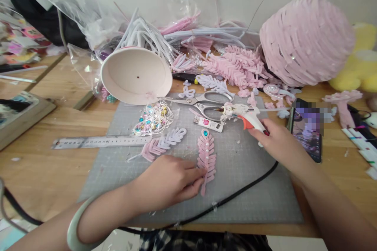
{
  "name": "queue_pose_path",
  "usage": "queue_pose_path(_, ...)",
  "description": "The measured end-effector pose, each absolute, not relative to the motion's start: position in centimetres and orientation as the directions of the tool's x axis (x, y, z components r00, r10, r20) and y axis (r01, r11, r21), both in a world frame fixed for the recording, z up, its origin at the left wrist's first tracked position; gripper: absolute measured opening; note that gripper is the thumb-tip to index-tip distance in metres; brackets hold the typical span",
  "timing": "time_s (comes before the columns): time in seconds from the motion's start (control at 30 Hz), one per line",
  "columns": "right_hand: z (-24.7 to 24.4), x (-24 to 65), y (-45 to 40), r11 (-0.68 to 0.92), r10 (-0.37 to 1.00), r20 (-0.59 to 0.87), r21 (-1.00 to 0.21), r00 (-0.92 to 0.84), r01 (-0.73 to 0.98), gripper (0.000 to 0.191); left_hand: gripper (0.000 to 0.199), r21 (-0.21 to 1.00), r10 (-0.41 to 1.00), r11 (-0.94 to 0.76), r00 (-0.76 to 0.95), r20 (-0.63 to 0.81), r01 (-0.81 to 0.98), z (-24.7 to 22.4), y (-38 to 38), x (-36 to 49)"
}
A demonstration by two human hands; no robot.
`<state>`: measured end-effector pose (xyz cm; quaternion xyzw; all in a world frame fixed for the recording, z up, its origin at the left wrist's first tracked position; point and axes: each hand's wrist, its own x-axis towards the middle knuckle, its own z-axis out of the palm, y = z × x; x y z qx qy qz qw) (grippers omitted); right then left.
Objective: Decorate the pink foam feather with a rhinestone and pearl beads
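A pink pipe-cleaner feather [209, 159] lies upright on the grey cutting mat [250, 200], with a blue gem at its top and pearl beads down its stem. Pinched fingers of my left hand [173, 176] hold its lower part. My right hand [272, 137] grips the handle of a white hot glue gun [251, 119] with an orange trigger; its nozzle end, crusted with glue, points left. Left of the beaded feather rests a pink and lilac feather [165, 144]. Just above are a lighter [207, 123] and metal scissors [200, 100].
A steel ruler [94, 142] and a pile of gem strings [154, 119] lie at left. Behind stand a white bowl [135, 74] on its side, pink feathers [235, 66] and a pink wrapped ball [306, 41]. A phone [306, 129] sits right; a black cord [235, 194] crosses the mat.
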<state>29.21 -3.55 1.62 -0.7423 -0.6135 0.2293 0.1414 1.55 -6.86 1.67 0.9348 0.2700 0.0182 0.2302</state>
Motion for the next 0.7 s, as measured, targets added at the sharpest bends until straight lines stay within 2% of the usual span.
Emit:
queue_pose_path(0.07,1.9,29.3,-3.7,-0.244,0.970,-0.199,-0.767,0.142,0.593,0.022,0.029,0.434,0.521,-0.746,0.849,-0.093,0.505,1.6,-6.9,1.6)
queue_pose_path(0.13,2.4,29.4,-3.9,-0.238,0.970,-0.204,-0.913,0.135,0.330,0.022,0.028,0.435,0.512,-0.752,0.854,-0.089,0.496,1.6,-6.8,1.5)
queue_pose_path(0.23,3.2,29.4,-4.3,-0.254,0.967,-0.247,-0.958,0.063,0.131,0.023,0.027,0.460,0.461,-0.777,0.886,-0.048,0.430,1.6,-6.7,1.3)
queue_pose_path(0.3,3.5,29.2,-4.7,-0.256,0.966,-0.259,-0.957,-0.004,0.135,0.019,0.027,0.479,0.416,-0.799,0.909,0.002,0.364,1.6,-6.6,1.3)
queue_pose_path(0.33,3.6,29.0,-4.9,-0.234,0.971,-0.239,-0.952,-0.003,0.200,0.019,0.027,0.483,0.396,-0.809,0.918,0.026,0.335,1.7,-6.6,1.3)
queue_pose_path(0.4,3.7,28.4,-5.5,-0.163,0.987,-0.145,-0.888,0.074,0.429,0.024,0.026,0.477,0.363,-0.826,0.931,0.042,0.301,1.7,-6.7,1.3)
queue_pose_path(0.5,3.9,27.5,-6.5,-0.104,0.981,0.056,-0.661,0.187,0.743,0.039,0.024,0.461,0.352,-0.832,0.936,0.009,0.308,1.7,-6.8,1.4)
queue_pose_path(0.6,3.4,27.4,-7.8,-0.036,0.962,0.224,-0.467,0.158,0.883,0.043,0.024,0.455,0.352,-0.831,0.936,-0.012,0.318,1.5,-6.8,1.3)
queue_pose_path(0.7,2.2,28.0,-9.2,0.079,0.939,0.341,-0.315,0.035,0.946,0.038,0.026,0.463,0.360,-0.828,0.933,0.005,0.317,1.4,-6.8,1.3)
